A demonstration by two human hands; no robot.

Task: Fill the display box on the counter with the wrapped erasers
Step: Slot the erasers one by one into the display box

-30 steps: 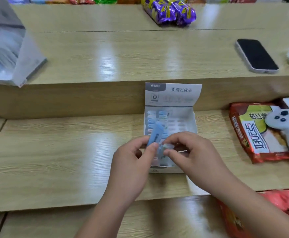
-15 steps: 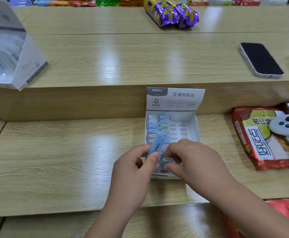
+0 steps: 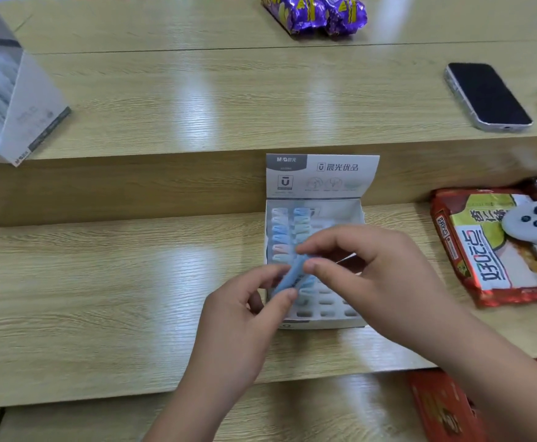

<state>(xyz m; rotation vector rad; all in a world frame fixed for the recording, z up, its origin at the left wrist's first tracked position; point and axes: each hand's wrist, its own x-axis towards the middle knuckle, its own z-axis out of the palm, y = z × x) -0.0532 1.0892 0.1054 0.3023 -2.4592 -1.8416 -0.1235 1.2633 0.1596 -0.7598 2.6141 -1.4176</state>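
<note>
A white display box (image 3: 361, 215) with its printed lid folded up stands on the lower wooden counter. Pastel wrapped erasers (image 3: 284, 232) fill its left two rows at the back; the right side shows bare slots. Over the box's left front, my left hand (image 3: 244, 317) pinches the lower end of a blue wrapped eraser (image 3: 291, 277) between thumb and fingers. My right hand (image 3: 366, 269) pinches the eraser's upper end with thumb and forefinger. The eraser is tilted, held just above the box.
A black phone (image 3: 487, 95) lies on the upper shelf at right, purple snack packs (image 3: 311, 11) at the back, a translucent box (image 3: 8, 90) at left. A red snack bag (image 3: 484, 250) and a white plush toy (image 3: 535, 228) lie right of the display box.
Both hands have stayed on the blue eraser over the box; my right fingers have shifted up onto its upper end. The camera view has drifted slightly.
</note>
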